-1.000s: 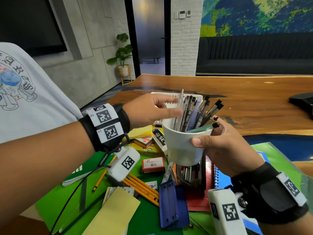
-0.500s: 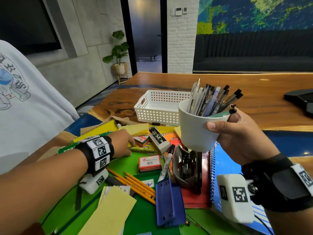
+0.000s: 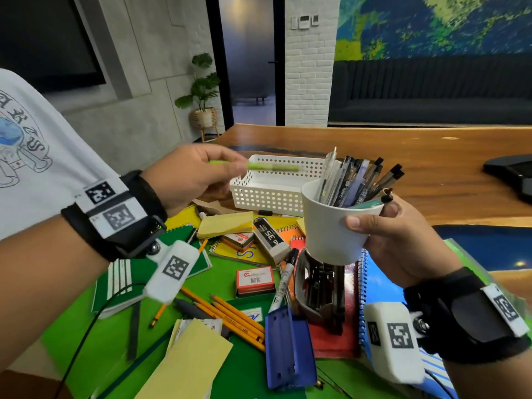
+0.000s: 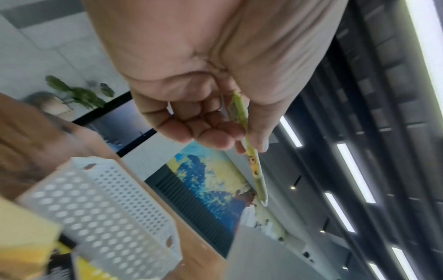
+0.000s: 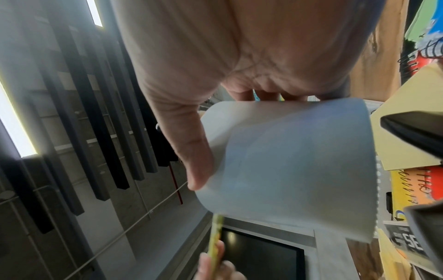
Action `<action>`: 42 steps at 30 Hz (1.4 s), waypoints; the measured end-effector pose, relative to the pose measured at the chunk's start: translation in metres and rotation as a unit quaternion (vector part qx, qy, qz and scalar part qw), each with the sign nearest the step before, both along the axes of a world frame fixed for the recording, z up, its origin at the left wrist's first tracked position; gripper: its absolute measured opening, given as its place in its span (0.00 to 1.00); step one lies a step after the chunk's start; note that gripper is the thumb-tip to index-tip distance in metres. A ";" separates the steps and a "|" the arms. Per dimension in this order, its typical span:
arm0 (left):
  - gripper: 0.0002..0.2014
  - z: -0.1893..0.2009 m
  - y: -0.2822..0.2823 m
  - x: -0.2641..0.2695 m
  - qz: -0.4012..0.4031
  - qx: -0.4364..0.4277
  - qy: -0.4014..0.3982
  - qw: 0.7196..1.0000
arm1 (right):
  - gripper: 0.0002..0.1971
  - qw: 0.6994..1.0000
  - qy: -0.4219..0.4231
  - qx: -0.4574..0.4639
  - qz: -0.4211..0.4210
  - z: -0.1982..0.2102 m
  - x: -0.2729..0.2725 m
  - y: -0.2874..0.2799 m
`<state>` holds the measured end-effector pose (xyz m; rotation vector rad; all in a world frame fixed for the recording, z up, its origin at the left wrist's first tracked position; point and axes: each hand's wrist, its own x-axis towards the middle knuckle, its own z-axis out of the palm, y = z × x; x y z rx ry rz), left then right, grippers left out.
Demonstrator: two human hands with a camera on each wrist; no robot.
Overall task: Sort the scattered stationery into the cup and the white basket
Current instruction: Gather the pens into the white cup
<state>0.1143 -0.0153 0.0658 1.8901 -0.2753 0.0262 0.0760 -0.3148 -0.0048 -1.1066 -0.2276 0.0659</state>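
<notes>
Yellow pencils (image 3: 230,315) and a blue hole-punch-like piece (image 3: 289,347) lie scattered on the bench below both hands, with a black-and-white eraser (image 3: 270,236) and yellow sticky notes (image 3: 226,224) further under the left hand. Above that clutter the right hand (image 3: 403,237) wraps its fingers and thumb round the white cup (image 3: 328,226), held in the air and already crowded with pens (image 3: 354,182). To its left, the left hand (image 3: 187,177) pinches a green pen (image 3: 270,167) between thumb and fingertips, lying nearly level and pointing at the cup. Beyond both hands stands the white basket (image 3: 267,194). With the cup so full, the incoming tip may catch on the standing pens and skid off the rim, or tilt the cup and spill them.
</notes>
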 end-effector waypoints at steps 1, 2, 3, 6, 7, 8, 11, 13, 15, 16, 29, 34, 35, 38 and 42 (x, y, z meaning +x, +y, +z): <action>0.13 0.009 -0.006 -0.004 -0.009 -0.034 -0.010 0.999 | 0.38 1.000 0.000 -0.002 0.002 0.000 -0.001 0.001; 0.14 0.016 -0.011 -0.009 -0.023 -0.054 -0.019 0.998 | 0.38 1.000 -0.001 -0.005 0.006 -0.001 -0.001 0.003; 0.14 0.021 -0.016 -0.012 -0.037 -0.063 -0.026 0.997 | 0.38 1.000 -0.004 -0.008 0.012 -0.001 -0.002 0.004; 0.10 0.023 -0.032 -0.021 -0.066 -0.073 -0.033 0.995 | 0.37 0.999 -0.014 -0.015 0.032 -0.002 -0.005 0.006; 0.09 0.022 -0.037 -0.023 -0.066 -0.069 -0.037 0.995 | 0.36 0.999 -0.015 -0.015 0.039 -0.001 -0.005 0.007; 0.08 0.021 -0.042 -0.025 -0.065 -0.054 -0.047 0.995 | 0.36 0.999 -0.016 -0.014 0.046 0.000 -0.006 0.008; 0.05 0.019 -0.050 -0.026 -0.055 0.020 -0.082 0.995 | 0.36 0.997 -0.026 -0.010 0.067 0.002 -0.009 0.012; 0.06 0.017 -0.054 -0.027 -0.048 0.071 -0.098 0.991 | 0.36 0.996 -0.035 -0.009 0.082 0.003 -0.011 0.015; 0.11 0.014 -0.061 -0.030 -0.069 0.122 -0.104 0.985 | 0.36 0.995 -0.038 -0.010 0.089 0.005 -0.013 0.017; 0.14 0.012 -0.063 -0.030 -0.082 0.161 -0.110 0.977 | 0.35 0.994 -0.042 -0.010 0.096 0.006 -0.014 0.018; 0.45 -0.051 -0.054 -0.054 -0.197 -0.028 0.130 0.971 | 0.19 0.988 -0.099 -0.003 0.116 0.014 -0.029 0.031; 0.46 -0.067 -0.050 -0.051 -0.142 -0.091 0.050 0.984 | 0.24 0.978 -0.143 -0.085 0.122 0.016 -0.033 0.044; 0.47 -0.067 -0.047 -0.050 -0.151 -0.065 0.029 0.986 | 0.23 0.974 -0.152 -0.113 0.122 0.018 -0.032 0.045; 0.48 -0.071 -0.036 -0.045 -0.183 -0.036 0.019 0.982 | 0.20 0.963 -0.168 -0.203 0.066 0.023 -0.029 0.048; 0.55 -0.086 -0.010 -0.032 -0.082 -0.122 0.067 0.987 | 0.25 0.958 -0.119 -0.262 -0.008 0.041 -0.004 0.032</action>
